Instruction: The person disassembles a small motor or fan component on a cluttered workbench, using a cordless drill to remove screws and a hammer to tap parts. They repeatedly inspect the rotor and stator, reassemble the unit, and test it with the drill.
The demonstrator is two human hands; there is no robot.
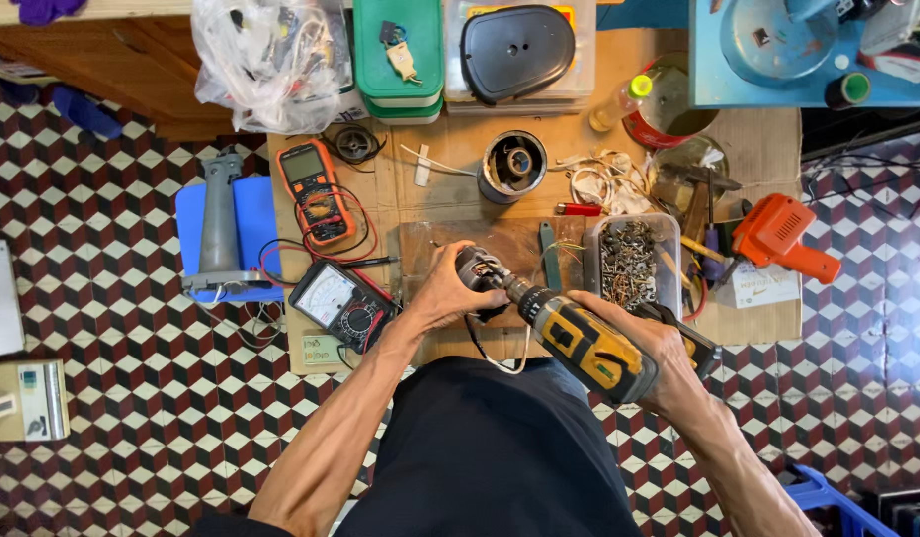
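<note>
motor part (480, 270) at centre of the wooden board (509, 244), left hand (442, 293) fingers clamped on it | yellow drill (584, 343) at its 4 o'clock, right hand (669, 348) fingers wrapped on grip | bit likely seated, hard to see; we'd keep drill in line, press lightly | screw tray (631, 261) at 3 o'clock

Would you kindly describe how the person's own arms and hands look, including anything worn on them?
Both arms are bare from the elbows down, lean and sinewy, with no sleeves in view. The left hand and the right hand wear no gloves, and no rings, watch or wristbands can be seen. The fingers are uncovered. The person wears a dark, plain garment over the body, visible between the arms.
</note>
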